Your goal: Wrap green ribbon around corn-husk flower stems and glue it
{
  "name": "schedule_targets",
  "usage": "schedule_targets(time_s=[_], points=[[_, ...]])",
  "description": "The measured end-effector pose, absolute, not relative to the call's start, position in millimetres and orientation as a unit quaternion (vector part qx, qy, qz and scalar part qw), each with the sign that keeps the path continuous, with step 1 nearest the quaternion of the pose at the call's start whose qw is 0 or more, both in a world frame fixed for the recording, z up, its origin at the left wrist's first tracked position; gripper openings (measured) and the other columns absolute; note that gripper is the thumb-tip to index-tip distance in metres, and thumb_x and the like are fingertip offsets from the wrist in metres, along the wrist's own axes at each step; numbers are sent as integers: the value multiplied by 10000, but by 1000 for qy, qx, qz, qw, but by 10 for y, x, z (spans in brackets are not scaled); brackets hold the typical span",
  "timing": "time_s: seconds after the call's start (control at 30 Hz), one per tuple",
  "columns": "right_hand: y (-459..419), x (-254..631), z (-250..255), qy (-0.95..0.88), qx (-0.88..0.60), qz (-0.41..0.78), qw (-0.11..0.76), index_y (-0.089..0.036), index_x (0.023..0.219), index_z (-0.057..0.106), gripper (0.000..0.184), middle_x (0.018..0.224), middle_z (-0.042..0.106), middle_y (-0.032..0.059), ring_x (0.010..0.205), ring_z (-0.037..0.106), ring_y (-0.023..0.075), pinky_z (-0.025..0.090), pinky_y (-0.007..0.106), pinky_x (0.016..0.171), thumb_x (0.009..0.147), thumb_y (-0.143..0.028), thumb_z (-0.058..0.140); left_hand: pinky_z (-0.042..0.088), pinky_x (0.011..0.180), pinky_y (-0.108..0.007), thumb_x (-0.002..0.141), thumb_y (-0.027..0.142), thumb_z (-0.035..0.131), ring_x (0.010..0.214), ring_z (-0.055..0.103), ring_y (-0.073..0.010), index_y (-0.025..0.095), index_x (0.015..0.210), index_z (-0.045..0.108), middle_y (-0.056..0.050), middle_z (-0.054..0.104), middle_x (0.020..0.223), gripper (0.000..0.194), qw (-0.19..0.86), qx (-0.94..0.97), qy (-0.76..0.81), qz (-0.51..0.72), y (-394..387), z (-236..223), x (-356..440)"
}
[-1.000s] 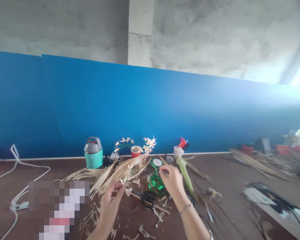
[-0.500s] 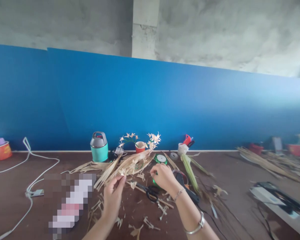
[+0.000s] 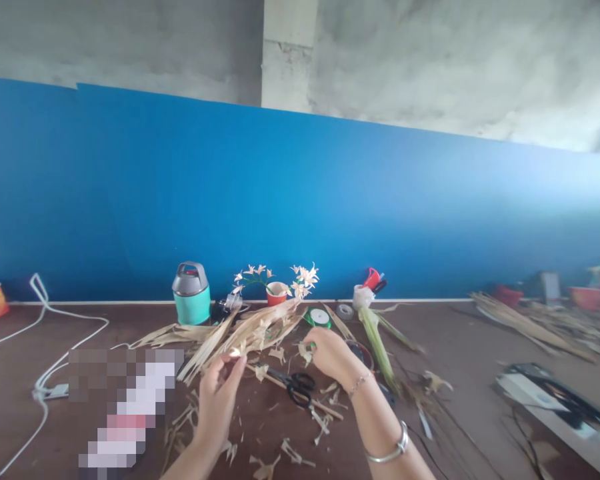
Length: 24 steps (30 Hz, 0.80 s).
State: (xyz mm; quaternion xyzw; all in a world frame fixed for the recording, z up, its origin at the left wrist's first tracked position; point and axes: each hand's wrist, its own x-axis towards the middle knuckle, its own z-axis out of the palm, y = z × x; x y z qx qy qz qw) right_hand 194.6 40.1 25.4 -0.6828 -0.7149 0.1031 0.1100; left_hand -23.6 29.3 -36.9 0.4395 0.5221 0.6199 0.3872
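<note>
My left hand (image 3: 218, 393) is closed in a pinch, holding a small pale husk flower (image 3: 237, 351) between thumb and fingertips. To its right, my right hand (image 3: 331, 357) has its fingers curled together. A bit of green shows at those fingertips, too small to name. Between the hands, black-handled scissors (image 3: 299, 388) lie on the table among pale husk scraps (image 3: 277, 355). Dried corn husks (image 3: 260, 325) spread out just beyond. A green-edged spool (image 3: 318, 317) sits behind my right hand.
At the back stand a teal jar (image 3: 192, 303), an orange cup (image 3: 277, 295) with pale flowers (image 3: 306, 277), and a white holder (image 3: 363, 297). Green stalks (image 3: 377, 343) lie to the right. White cables (image 3: 45, 380) run along the left. A blue partition (image 3: 300, 200) closes off the back.
My right hand has turned at the wrist, its fingers pointing more to the left and down. The left hand still pinches the flower. The whole view has shifted slightly.
</note>
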Motion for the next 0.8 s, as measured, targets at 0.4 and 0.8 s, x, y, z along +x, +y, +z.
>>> schedule_targets(time_s=[0.4,0.8], points=[[297,1791,373,-717,-675,175,4,-176,604,740,276,635,733,81,668,683,219,460,230,569,510,-7,543,408,585,-251,664,444,675,627,539,-173,162,797,618,2,609,664,317,420,473,514,579,254,-354,-230],[270,1688,382,-710,-678,186,-30,-199,741,747,337,757,750,80,743,696,223,490,225,592,544,-17,544,442,606,-268,660,450,675,661,566,-190,142,800,634,-16,627,680,341,439,473,498,580,251,-370,-216]])
